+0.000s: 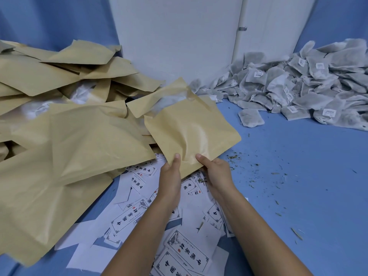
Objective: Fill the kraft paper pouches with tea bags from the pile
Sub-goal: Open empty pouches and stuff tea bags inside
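Hands, left hand [170,174] and right hand [216,172], both pinch one kraft paper pouch [191,134], fingers curled beneath, near the tea bag pile [294,92].

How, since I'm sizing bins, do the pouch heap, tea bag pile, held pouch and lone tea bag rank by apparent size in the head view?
1. pouch heap
2. tea bag pile
3. held pouch
4. lone tea bag
The heap lies nearer the camera, so its lead is unsure.

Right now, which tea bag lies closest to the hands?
The lone flat tea bag on the blue table at the pile's near-left edge; the others lie heaped behind it.
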Demonstrator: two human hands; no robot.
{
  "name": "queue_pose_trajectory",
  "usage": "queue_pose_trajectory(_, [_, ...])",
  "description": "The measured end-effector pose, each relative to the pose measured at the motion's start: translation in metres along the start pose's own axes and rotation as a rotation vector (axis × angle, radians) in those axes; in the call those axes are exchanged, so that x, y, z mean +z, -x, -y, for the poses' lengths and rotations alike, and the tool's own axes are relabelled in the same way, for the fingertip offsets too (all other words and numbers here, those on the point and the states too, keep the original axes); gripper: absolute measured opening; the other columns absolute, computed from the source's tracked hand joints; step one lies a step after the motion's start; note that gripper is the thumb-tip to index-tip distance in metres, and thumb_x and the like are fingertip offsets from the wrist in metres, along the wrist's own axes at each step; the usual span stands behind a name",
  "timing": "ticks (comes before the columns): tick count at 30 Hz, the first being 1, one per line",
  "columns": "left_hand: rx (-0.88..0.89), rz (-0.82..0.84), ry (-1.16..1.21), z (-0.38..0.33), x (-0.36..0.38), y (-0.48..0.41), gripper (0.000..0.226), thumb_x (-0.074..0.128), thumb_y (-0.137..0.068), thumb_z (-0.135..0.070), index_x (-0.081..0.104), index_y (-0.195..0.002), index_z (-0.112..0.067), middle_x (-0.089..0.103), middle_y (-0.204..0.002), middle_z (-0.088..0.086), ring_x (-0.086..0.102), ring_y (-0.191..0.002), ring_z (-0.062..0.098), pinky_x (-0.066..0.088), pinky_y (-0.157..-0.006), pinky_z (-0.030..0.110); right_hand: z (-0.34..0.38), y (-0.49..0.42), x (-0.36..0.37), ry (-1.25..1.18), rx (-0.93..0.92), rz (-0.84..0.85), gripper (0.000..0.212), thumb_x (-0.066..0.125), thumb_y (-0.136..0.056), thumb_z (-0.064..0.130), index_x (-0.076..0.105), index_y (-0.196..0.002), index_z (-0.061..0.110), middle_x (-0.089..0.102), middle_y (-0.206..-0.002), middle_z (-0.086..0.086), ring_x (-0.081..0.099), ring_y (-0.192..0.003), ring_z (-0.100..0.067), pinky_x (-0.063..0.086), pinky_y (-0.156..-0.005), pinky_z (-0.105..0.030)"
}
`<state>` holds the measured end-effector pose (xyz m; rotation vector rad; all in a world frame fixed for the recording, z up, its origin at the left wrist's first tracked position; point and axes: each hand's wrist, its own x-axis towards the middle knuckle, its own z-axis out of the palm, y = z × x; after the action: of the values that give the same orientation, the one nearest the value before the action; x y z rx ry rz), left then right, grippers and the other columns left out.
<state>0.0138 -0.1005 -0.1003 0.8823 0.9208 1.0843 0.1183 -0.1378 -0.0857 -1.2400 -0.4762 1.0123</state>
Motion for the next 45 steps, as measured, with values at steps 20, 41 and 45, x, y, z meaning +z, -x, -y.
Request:
queue_pose_trajectory(20, [-0.025,0.001,0.096,-0.001,0.001,0.001,0.025,0.044,-0.101,-0.028,0.062,-0.113,-0.014,0.072,-0.104,0.008,0.066,-0.102,0.028,0.047,-0.099,0.049,-0.005,0.001,0.003,0.013,0.012,-0.028,0.040,0.075,-0.079,0.011,0.055,-0.045,0.015,0.061,-0.064,-0.012,0.055,-0.061,-0.023,0.049,-0.066,-0.032])
queue_pose_trajectory(41, [-0.100,0.028,0.004,-0.008,0.002,0.005,0.038,0.038,-0.098,-0.048,0.058,-0.106,-0.017,0.070,-0.097,0.002,0.066,-0.084,0.014,0.046,-0.063,0.023,-0.018,0.016,0.023,0.012,0.115,0.194,0.047,0.073,-0.081,0.012,0.032,-0.059,0.019,0.032,-0.052,-0.002,0.044,-0.052,-0.018,0.042,-0.059,-0.024])
queue_pose_trajectory(45, [-0.063,0.017,-0.051,-0.007,0.004,0.007,0.038,0.037,-0.101,-0.042,0.060,-0.101,-0.012,0.066,-0.094,0.008,0.056,-0.074,0.021,0.038,-0.057,0.027,-0.020,0.011,0.020,0.106,0.102,0.202,0.047,0.075,-0.079,0.013,0.043,-0.044,0.014,0.039,-0.044,0.001,0.043,-0.046,-0.015,0.039,-0.056,-0.022])
